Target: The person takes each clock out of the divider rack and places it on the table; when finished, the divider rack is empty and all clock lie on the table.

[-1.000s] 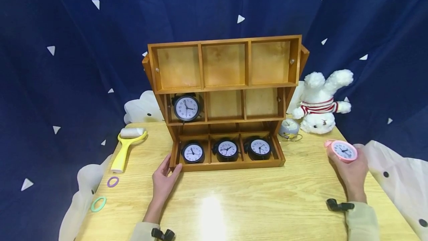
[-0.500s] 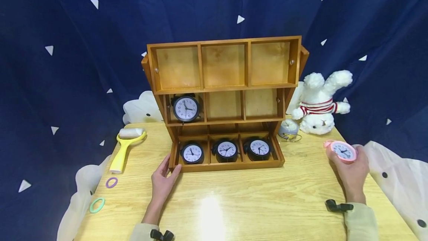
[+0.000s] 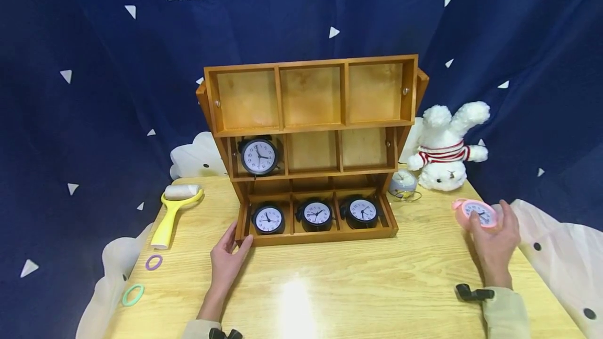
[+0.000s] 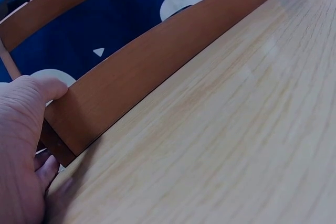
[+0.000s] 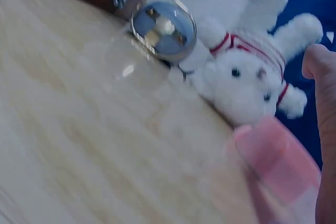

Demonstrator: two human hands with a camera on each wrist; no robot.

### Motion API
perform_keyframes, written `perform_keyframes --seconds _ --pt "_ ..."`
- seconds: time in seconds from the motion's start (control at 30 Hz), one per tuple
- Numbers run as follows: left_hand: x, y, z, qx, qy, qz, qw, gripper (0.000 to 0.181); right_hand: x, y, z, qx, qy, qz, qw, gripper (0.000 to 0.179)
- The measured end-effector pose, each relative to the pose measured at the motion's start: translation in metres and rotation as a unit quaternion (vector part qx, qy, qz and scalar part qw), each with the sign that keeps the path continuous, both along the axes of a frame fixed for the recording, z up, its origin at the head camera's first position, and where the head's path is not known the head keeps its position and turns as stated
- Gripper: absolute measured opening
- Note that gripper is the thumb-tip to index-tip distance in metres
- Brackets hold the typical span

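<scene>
My left hand [image 3: 225, 263] grips the front left corner of a tiered wooden shelf [image 3: 315, 239]; in the left wrist view its thumb [image 4: 50, 87] lies on the front board's top edge, with fingers around the side. At the right, my right hand [image 3: 499, 245] is around a pink alarm clock [image 3: 490, 218]. Its thumb [image 3: 478, 224] overlaps the dial in the head view but stands straight and apart from the clock in the right wrist view. Three black alarm clocks [image 3: 316, 214] sit in the bottom compartments; another black clock [image 3: 259, 156] stands in the middle tier's left compartment.
A pale grey clock [image 3: 403, 179] and an upside-down white plush rabbit [image 3: 443, 156] are right of the shelf. At the left lie a yellow-handled lint roller [image 3: 167, 224], a purple ring [image 3: 153, 262] and a green ring [image 3: 133, 295]. A dark blue curtain [image 3: 94, 93] hangs behind.
My right thumb has lifted from the pink clock's left edge to in front of its dial. The left hand keeps its hold on the shelf corner. The head view has shifted slightly.
</scene>
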State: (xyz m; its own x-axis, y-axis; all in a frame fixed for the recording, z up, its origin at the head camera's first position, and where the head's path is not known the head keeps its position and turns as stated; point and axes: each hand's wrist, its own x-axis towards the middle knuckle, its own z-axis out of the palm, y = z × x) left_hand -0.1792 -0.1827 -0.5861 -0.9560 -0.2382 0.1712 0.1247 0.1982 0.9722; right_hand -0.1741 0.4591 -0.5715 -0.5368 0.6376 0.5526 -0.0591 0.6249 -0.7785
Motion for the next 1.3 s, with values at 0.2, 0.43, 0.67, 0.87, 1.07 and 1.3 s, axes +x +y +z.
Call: perform_keyframes --seconds 0.2,0.43,0.67,0.87,1.07,1.3 --pt "0.002 0.001 0.000 -0.002 -0.002 0.007 1.0000 0.066 -0.007 -0.023 0.015 0.019 0.053 0.038 0.9976 0.066" --pt "-0.002 0.006 0.003 -0.001 0.002 0.000 1.0000 0.065 -0.010 -0.053 0.032 -0.020 0.031 0.091 0.9952 0.059" --pt "-0.003 0.006 0.002 0.006 0.006 -0.002 1.0000 0.064 -0.011 -0.090 0.048 0.012 0.007 0.212 0.9772 0.062" --pt "-0.004 0.005 0.002 -0.007 0.011 0.004 0.9999 0.065 -0.013 -0.119 0.057 0.040 -0.085 0.289 0.9527 0.070" --pt "-0.002 0.003 0.001 0.000 0.005 0.006 1.0000 0.066 -0.014 -0.141 0.060 0.061 -0.110 0.350 0.9283 0.076" --pt "0.000 0.001 0.001 -0.004 0.008 0.008 0.9999 0.064 -0.024 -0.167 0.064 0.103 -0.144 0.406 0.8966 0.082"
